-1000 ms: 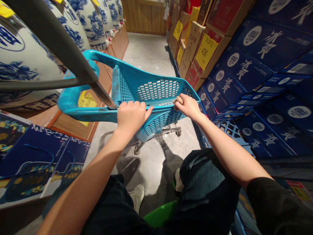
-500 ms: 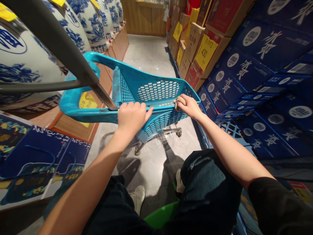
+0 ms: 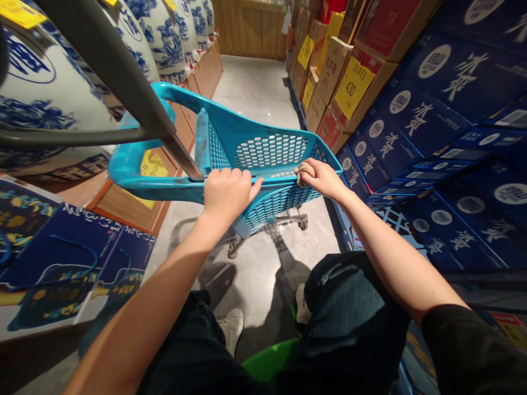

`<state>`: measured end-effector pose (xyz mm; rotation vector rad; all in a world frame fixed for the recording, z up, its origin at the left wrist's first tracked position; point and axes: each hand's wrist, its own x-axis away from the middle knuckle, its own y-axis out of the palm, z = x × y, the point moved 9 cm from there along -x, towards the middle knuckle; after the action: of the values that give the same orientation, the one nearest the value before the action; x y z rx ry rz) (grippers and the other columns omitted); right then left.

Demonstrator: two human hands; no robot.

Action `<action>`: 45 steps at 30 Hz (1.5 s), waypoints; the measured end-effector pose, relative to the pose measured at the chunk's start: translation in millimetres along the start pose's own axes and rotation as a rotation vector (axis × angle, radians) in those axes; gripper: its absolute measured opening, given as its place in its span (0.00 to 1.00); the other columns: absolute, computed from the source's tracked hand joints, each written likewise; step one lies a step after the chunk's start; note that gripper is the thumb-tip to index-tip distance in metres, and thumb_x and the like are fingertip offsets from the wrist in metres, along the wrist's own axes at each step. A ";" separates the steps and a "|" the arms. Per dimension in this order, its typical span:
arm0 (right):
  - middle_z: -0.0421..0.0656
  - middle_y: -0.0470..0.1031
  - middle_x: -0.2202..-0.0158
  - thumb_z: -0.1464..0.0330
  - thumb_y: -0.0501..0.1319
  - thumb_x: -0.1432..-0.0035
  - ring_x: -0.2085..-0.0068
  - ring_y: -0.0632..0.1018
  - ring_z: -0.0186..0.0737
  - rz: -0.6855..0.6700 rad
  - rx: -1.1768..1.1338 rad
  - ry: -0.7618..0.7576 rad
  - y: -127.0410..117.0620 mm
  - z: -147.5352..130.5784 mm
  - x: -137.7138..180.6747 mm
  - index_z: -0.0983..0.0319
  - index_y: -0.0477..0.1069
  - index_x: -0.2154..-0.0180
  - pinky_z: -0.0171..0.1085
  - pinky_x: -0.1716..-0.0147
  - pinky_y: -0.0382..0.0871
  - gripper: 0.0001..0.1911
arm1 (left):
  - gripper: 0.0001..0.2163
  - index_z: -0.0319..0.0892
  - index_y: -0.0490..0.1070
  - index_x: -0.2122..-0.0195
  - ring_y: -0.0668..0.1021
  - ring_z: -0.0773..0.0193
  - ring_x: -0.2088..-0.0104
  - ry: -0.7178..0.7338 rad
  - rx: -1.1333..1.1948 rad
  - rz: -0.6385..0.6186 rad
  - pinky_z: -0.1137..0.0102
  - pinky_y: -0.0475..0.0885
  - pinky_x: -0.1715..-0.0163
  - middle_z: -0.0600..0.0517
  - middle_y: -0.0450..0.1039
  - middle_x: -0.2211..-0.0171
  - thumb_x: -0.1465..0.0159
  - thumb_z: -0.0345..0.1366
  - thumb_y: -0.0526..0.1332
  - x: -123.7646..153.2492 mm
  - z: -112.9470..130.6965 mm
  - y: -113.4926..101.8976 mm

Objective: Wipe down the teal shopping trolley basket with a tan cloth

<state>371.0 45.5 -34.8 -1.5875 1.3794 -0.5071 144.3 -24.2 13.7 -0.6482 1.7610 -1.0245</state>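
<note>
A blue plastic shopping cart [image 3: 267, 151] on small wheels stands tilted in a shop aisle in front of me. My left hand [image 3: 228, 192] is closed over its near rim, next to a dark metal handle bar [image 3: 123, 82]. My right hand [image 3: 319, 176] is closed on the rim's right corner, with a small pale scrap pinched under the fingers. The basket holds nothing that I can see. My knees and a white shoe [image 3: 231, 326] show below.
Blue-and-white porcelain jars [image 3: 164, 33] line a wooden shelf on the left, above blue gift boxes [image 3: 69, 269]. Stacked blue cartons [image 3: 432, 109] and brown cartons with yellow price tags [image 3: 352, 82] wall the right. The grey tiled floor [image 3: 255, 88] runs ahead to a wooden counter.
The cart and both hands have shifted slightly to the right and forward. Both grips stay the same.
</note>
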 end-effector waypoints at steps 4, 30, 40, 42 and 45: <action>0.51 0.81 0.59 0.61 0.57 0.36 0.57 0.80 0.56 0.060 0.134 0.115 1.1 2.2 3.9 0.56 0.70 0.62 0.45 0.60 0.71 0.07 | 0.22 0.37 0.82 0.65 0.84 0.38 0.65 0.007 -0.010 0.008 0.56 0.66 0.67 0.34 0.82 0.70 0.23 0.47 0.56 -0.3 1.9 -1.5; 0.51 0.81 0.52 0.62 0.58 0.37 0.52 0.81 0.56 -0.121 0.036 -0.146 9.3 -25.1 5.2 0.60 0.74 0.52 0.49 0.52 0.74 0.15 | 0.22 0.39 0.82 0.63 0.84 0.38 0.62 -0.032 0.074 -0.012 0.55 0.65 0.64 0.35 0.83 0.67 0.23 0.49 0.55 0.9 -4.7 2.3; 0.58 0.79 0.47 0.66 0.58 0.35 0.47 0.78 0.61 -0.064 0.251 -0.159 23.0 -59.4 18.9 0.65 0.73 0.43 0.52 0.46 0.74 0.21 | 0.23 0.41 0.82 0.64 0.84 0.41 0.64 0.002 -0.008 0.041 0.55 0.67 0.64 0.37 0.83 0.70 0.23 0.49 0.54 1.7 -3.1 0.0; 0.57 0.78 0.43 0.67 0.59 0.37 0.44 0.78 0.60 -0.098 0.167 -0.246 23.8 -65.6 19.8 0.64 0.71 0.39 0.51 0.43 0.73 0.25 | 0.24 0.41 0.83 0.64 0.84 0.41 0.64 -0.010 -0.008 0.046 0.54 0.68 0.63 0.36 0.83 0.69 0.23 0.50 0.53 2.2 -4.5 2.2; 0.51 0.81 0.50 0.67 0.59 0.39 0.49 0.80 0.55 -0.110 0.064 -0.162 11.4 -36.1 9.9 0.60 0.74 0.50 0.47 0.50 0.74 0.15 | 0.25 0.43 0.83 0.65 0.83 0.41 0.64 -0.021 0.023 0.062 0.54 0.67 0.63 0.37 0.83 0.69 0.23 0.51 0.52 3.0 -5.9 4.0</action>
<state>338.9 23.6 -29.8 -1.6211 1.1487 -0.4721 137.8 -22.5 9.9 -0.5842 1.7376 -0.9908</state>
